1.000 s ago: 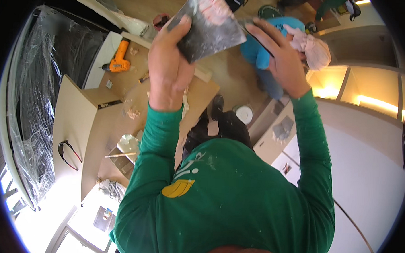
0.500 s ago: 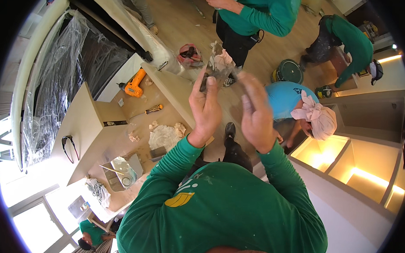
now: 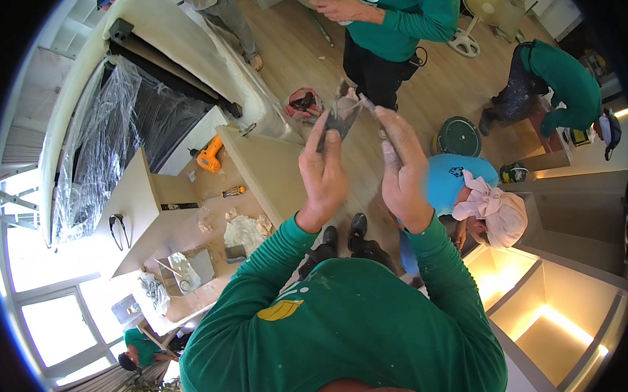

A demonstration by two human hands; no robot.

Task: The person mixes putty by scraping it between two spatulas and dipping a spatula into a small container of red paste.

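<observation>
My left hand (image 3: pixel 323 172) is closed on a putty knife (image 3: pixel 341 122), a flat grey metal blade, with the thumb laid along its face. Pinkish putty (image 3: pixel 345 98) sits on the blade's upper part. Opposite it, my right hand (image 3: pixel 406 175) has its fingers pressed together, slightly smeared by motion. From its fingertips a thin, flat scraper edge (image 3: pixel 366 102) points toward the putty; the rest of this piece is hidden. Both hands are raised in front of me, well above the floor.
On the worktop at left lie an orange drill (image 3: pixel 208 155), a screwdriver (image 3: pixel 232 192), a putty-smeared sheet (image 3: pixel 247 229) and a tray (image 3: pixel 195 275). A person in blue (image 3: pixel 460 175) crouches close at right beside lit cabinets (image 3: pixel 552 315). Another person (image 3: pixel 403 33) stands ahead, near a lidded bucket (image 3: pixel 460 137).
My right hand's scraper edge has come to the putty on the left blade, and less putty shows there. The view has shifted; the person ahead now shows a bottle-like container in hand.
</observation>
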